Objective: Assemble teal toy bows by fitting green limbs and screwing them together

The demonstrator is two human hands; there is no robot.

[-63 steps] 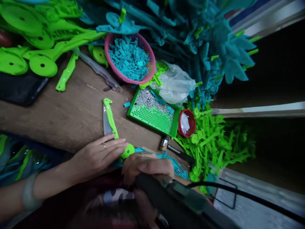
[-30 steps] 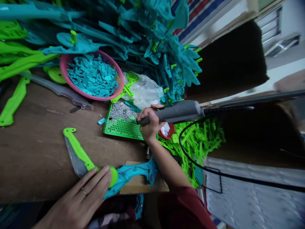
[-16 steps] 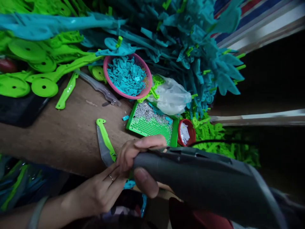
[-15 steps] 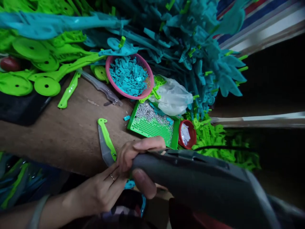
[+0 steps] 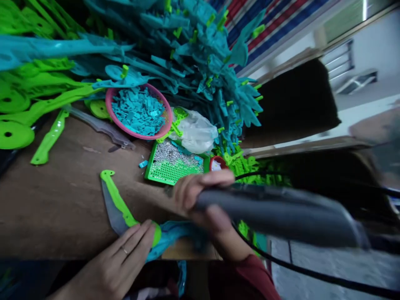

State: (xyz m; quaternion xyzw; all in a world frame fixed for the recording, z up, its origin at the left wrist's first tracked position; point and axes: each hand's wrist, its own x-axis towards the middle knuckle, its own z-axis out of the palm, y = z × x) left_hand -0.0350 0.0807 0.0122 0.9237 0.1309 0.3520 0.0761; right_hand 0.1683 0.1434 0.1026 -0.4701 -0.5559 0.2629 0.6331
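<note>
A toy knife [image 5: 117, 204] with a green spine, grey blade and teal handle lies on the brown table [image 5: 62, 200]. My left hand [image 5: 115, 262] rests flat on it by the green round joint, fingers stretched out. My right hand [image 5: 200, 200] is wrapped round a grey corded power tool [image 5: 275, 212], held above the knife's teal handle. The tool's tip is hidden behind my fingers and blurred by motion.
A pink basket [image 5: 139, 111] of teal bits and a green perforated tray [image 5: 171, 164] of small metal pieces stand behind. A clear plastic bag [image 5: 195, 133] and a red cup [image 5: 218, 163] sit beside them. Heaps of teal and green plastic parts fill the back and left.
My right hand has lifted the power tool a little up and to the right, off the knife's joint. The left hand stays on the knife. The view has swung right.
</note>
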